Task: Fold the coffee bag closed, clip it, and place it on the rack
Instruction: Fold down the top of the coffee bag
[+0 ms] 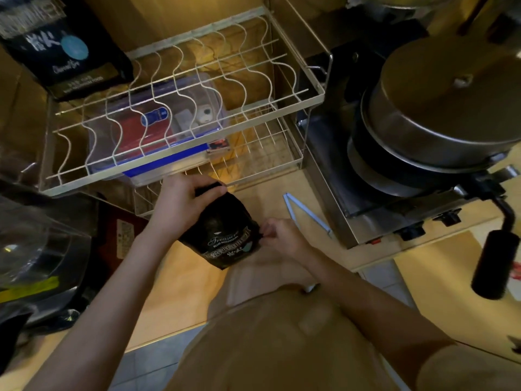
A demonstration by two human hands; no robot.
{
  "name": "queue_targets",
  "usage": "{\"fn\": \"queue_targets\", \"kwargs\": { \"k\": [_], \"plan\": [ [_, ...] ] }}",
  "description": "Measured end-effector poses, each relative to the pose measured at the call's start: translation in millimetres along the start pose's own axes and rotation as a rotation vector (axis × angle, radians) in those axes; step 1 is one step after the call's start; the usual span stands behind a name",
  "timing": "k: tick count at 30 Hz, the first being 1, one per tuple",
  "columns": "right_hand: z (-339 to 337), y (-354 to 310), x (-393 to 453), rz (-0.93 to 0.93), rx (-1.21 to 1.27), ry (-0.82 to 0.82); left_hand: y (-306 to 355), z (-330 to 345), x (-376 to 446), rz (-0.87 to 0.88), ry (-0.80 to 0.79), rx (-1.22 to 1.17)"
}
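A small black coffee bag point(222, 232) with pale lettering is held above the wooden counter, just in front of the wire rack point(180, 105). My left hand point(180, 204) grips the bag's folded top edge from above. My right hand point(282, 238) pinches the bag's right side near its lower part. A long pale blue clip point(306, 214) lies open in a V on the counter, to the right of my right hand and apart from it. The rack is a white two-tier wire frame with wavy dividers on its upper tier.
A larger black bag point(67, 57) stands on the rack's upper left corner. A clear lidded box point(158, 128) sits on the lower tier. Stacked metal pots point(439, 119) rest on a stove at the right, a black handle point(496, 258) jutting forward. A glass vessel point(33, 249) stands at the left.
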State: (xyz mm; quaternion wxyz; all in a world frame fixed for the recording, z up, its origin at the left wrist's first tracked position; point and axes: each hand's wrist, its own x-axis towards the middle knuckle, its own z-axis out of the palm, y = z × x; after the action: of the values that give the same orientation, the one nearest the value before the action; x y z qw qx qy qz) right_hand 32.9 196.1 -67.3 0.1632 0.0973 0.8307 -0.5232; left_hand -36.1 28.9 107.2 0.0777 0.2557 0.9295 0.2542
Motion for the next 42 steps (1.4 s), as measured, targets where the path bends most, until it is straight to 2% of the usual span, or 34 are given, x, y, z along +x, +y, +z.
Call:
{"fn": "queue_targets", "kwargs": {
  "k": [6,13,17,20,22,27,29,37,40,42],
  "plan": [
    [7.6,0.7,-1.0,-0.054,-0.065,-0.009,0.4,5.8,-1.8,-0.022,0.097,-0.014],
    [5.5,6.0,-10.1,-0.163,-0.184,-0.066,1.5,3.0,-2.8,-0.012,0.11,-0.037],
    [6.9,8.9,-11.6,-0.062,-0.223,-0.144,1.0,0.1,-2.2,-0.002,0.103,-0.032],
    [5.5,8.3,-9.6,-0.118,-0.388,-0.111,3.9,5.7,-7.0,0.015,0.177,-0.023],
    [1.9,7.2,-13.0,-0.085,-0.294,-0.14,5.1,7.4,-10.2,-0.022,0.218,-0.071],
    [-13.0,7.2,-8.3,0.052,0.101,-0.05,3.5,-7.4,-12.0,0.065,-0.009,-0.181],
    [-16.2,4.4,0.9,0.055,0.135,0.035,0.8,-12.8,-12.2,0.051,-0.082,-0.251],
    [-14.3,-14.5,19.2,-0.223,-0.211,-0.031,-12.5,-21.1,-11.1,0.052,-0.19,-0.392],
    [-10.2,-13.7,20.4,-0.198,-0.402,-0.137,-13.5,-20.4,-10.5,0.027,-0.185,-0.399],
    [-6.7,-10.1,16.0,-0.176,-0.405,-0.176,-13.5,-19.0,-9.9,-0.001,-0.14,-0.402]
  ]
}}
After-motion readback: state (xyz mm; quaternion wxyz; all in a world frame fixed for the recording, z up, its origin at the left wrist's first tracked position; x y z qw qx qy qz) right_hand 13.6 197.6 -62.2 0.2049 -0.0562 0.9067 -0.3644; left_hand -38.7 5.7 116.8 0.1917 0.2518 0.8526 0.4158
